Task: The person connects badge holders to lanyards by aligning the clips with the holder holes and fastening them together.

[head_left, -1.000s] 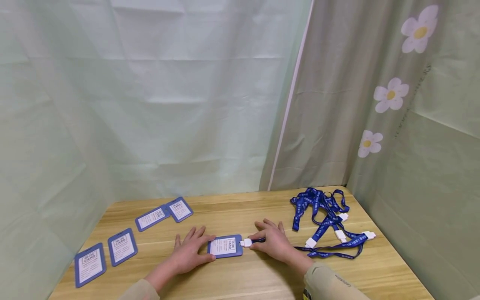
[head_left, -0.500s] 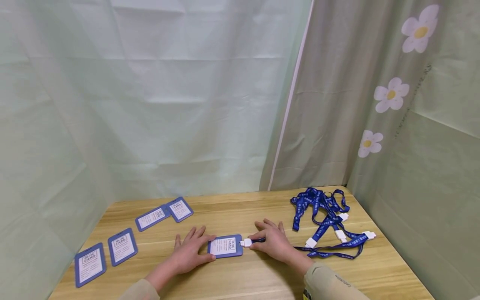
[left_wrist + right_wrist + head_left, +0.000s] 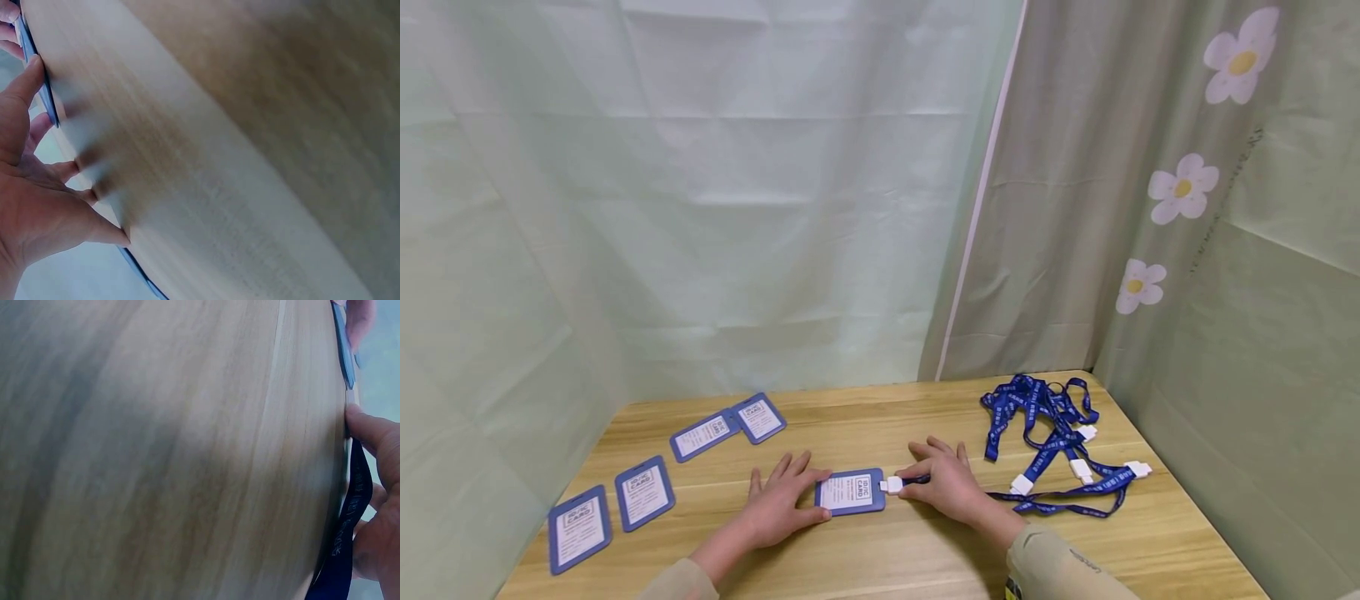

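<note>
A blue ID card holder [image 3: 852, 492] lies flat on the wooden table, its slotted end facing right. My left hand [image 3: 784, 505] holds its left end between thumb and index finger, the other fingers spread on the wood. The white plastic clip [image 3: 894, 486] of a blue lanyard meets the slotted end. Thumb and index finger of my right hand [image 3: 951, 486] pinch this clip. In the right wrist view the printed lanyard strap [image 3: 351, 525] runs back under that hand. The left wrist view catches the holder [image 3: 47, 94] edge-on at the left thumb.
Two more card holders [image 3: 645, 493] [image 3: 580, 530] lie at the left, with another two [image 3: 706, 436] [image 3: 761, 418] touching farther back. Several blue lanyards [image 3: 1037, 408] with white clips are heaped at the right. Curtains [image 3: 775, 208] hang along the table's back and sides.
</note>
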Tool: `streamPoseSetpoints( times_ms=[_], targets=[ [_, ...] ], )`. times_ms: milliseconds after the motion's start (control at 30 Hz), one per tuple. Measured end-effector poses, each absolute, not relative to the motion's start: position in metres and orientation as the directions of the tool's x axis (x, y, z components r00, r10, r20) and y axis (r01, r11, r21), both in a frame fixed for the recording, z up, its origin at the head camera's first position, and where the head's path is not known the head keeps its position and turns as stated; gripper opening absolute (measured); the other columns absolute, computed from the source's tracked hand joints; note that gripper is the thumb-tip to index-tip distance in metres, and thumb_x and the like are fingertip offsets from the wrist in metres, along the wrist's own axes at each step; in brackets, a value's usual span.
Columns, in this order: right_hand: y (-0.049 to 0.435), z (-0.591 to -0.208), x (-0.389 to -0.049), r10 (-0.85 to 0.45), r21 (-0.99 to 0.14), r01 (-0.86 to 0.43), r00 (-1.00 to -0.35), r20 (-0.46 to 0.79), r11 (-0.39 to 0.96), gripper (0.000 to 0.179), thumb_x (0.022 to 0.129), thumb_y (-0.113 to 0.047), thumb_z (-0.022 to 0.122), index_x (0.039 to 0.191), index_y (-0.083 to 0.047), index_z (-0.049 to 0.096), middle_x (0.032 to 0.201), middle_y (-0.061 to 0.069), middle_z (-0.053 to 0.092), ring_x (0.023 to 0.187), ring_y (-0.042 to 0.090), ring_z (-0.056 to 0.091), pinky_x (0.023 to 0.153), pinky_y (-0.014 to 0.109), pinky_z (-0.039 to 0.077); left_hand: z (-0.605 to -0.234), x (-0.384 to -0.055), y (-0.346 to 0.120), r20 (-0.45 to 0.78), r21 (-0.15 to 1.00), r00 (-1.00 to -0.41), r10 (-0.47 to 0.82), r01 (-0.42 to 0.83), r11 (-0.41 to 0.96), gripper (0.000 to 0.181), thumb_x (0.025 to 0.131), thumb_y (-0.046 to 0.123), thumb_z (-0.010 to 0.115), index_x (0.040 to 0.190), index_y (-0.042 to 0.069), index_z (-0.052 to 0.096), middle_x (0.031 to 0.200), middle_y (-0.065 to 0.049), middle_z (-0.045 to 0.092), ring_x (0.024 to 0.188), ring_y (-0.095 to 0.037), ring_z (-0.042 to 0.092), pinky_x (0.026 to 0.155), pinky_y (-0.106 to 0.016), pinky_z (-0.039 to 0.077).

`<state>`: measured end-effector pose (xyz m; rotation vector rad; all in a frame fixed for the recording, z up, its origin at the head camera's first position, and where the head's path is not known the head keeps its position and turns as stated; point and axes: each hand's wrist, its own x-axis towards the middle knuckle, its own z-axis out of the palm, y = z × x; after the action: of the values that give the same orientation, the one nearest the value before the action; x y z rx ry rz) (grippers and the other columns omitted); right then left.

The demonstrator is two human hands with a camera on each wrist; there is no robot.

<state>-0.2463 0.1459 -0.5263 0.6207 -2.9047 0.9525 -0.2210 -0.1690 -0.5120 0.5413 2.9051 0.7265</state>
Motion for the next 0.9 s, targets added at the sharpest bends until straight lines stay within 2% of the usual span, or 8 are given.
streamPoseSetpoints(
  times_ms=[900],
  targets=[
    [0.1445, -0.5246, -0.2478, -0.358, -0.566, -0.365, -0.925, 0.129, 0.739, 0.025, 0.082, -0.036, 0.086, 0.105, -0.026, 0.084, 0.146, 0.009, 0.058, 0.145, 0.045, 0.035, 0.11, 0.081, 0.002, -0.51, -0.2193, -0.1679, -0.015, 0.485, -0.931, 0.366, 0.313, 0.817, 0.06, 0.088, 0.047, 0.078, 0.141, 0.024, 0.062, 0.161, -0.023, 0.035, 0.149, -0.052, 0.019, 0.106, -0.084, -0.003]
  ],
)
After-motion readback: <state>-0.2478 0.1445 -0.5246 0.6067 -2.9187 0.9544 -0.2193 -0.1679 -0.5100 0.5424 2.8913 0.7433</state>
